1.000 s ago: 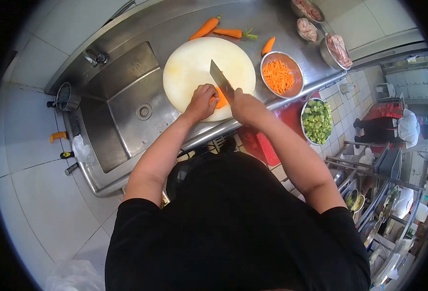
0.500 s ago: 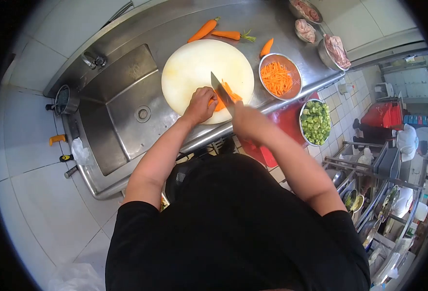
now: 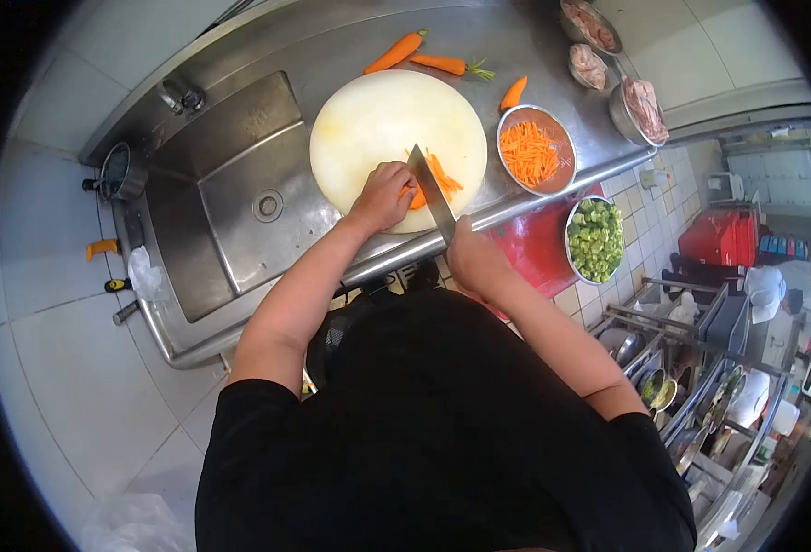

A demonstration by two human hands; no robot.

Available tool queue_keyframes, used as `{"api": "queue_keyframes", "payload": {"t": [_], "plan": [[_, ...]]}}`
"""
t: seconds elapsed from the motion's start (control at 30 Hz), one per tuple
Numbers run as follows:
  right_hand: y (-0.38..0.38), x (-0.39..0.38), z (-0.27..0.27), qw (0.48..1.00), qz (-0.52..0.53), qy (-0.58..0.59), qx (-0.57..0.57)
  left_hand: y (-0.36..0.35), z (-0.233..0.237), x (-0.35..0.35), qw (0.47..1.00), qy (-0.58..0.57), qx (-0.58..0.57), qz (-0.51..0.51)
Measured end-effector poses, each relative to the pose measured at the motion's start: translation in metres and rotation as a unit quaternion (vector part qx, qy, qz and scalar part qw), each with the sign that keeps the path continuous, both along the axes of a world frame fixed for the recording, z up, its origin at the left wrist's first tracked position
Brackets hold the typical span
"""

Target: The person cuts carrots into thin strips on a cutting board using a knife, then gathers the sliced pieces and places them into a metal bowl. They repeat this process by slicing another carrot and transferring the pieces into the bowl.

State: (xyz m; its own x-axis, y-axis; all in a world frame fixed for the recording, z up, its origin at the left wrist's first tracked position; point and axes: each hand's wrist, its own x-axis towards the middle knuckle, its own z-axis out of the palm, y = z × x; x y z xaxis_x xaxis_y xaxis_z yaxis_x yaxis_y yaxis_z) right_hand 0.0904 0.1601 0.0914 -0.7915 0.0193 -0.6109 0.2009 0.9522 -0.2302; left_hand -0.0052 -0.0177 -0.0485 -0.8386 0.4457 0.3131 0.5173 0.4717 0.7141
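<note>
On the round white cutting board (image 3: 378, 120), my left hand (image 3: 387, 196) is closed with curled fingertips on a piece of carrot (image 3: 415, 196). My right hand (image 3: 473, 259) grips a kitchen knife (image 3: 435, 198) by its handle, just past the board's near edge. The broad blade slants up and left over the board, close beside my left fingers. Cut carrot strips (image 3: 445, 177) lie on the far side of the blade. Part of the carrot under my left hand is hidden.
A colander (image 3: 566, 166) of carrot strips stands to the right, near a carrot chunk (image 3: 513, 94). Two whole carrots (image 3: 396, 51) lie behind the board. A bowl of chopped green vegetable (image 3: 596, 239), bowls of meat (image 3: 640, 110) and a sink (image 3: 240, 184) are around.
My right hand and the knife have drawn back toward my body, so more of the blade shows. My left hand stays on the carrot. The whole view has shifted slightly.
</note>
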Motion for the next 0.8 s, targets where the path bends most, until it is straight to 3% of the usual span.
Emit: {"api": "queue_keyframes", "payload": {"t": [0.17,0.27,0.37,0.47,0.6,0.67,0.73,0.8], "plan": [[-0.002,-0.046,0.006,0.998,0.020,0.052,-0.013,0.002,0.002,-0.003,1.000,0.009,-0.008,-0.015],[-0.014,-0.058,0.045,0.998,0.021,-0.047,-0.037,-0.001,0.002,0.001,1.000,0.005,-0.001,-0.005],[-0.006,-0.006,0.013,0.998,0.033,0.044,-0.007,0.000,0.002,0.002,1.000,-0.003,0.001,0.005],[-0.004,-0.003,-0.011,0.999,0.014,0.026,0.024,0.001,0.002,-0.001,1.000,-0.012,-0.010,0.000],[-0.008,-0.059,0.023,0.997,0.034,0.063,-0.018,-0.002,0.011,-0.004,1.000,0.026,0.008,0.008],[-0.018,-0.073,0.046,0.998,0.053,-0.026,0.007,-0.010,0.025,0.005,0.997,0.058,0.037,0.023],[-0.017,-0.071,0.040,0.998,0.058,-0.032,0.014,-0.019,0.044,0.017,0.996,-0.023,-0.003,0.084],[-0.014,-0.067,0.036,0.996,0.070,-0.041,0.026,-0.019,0.041,0.024,0.994,-0.066,-0.019,0.079]]}}
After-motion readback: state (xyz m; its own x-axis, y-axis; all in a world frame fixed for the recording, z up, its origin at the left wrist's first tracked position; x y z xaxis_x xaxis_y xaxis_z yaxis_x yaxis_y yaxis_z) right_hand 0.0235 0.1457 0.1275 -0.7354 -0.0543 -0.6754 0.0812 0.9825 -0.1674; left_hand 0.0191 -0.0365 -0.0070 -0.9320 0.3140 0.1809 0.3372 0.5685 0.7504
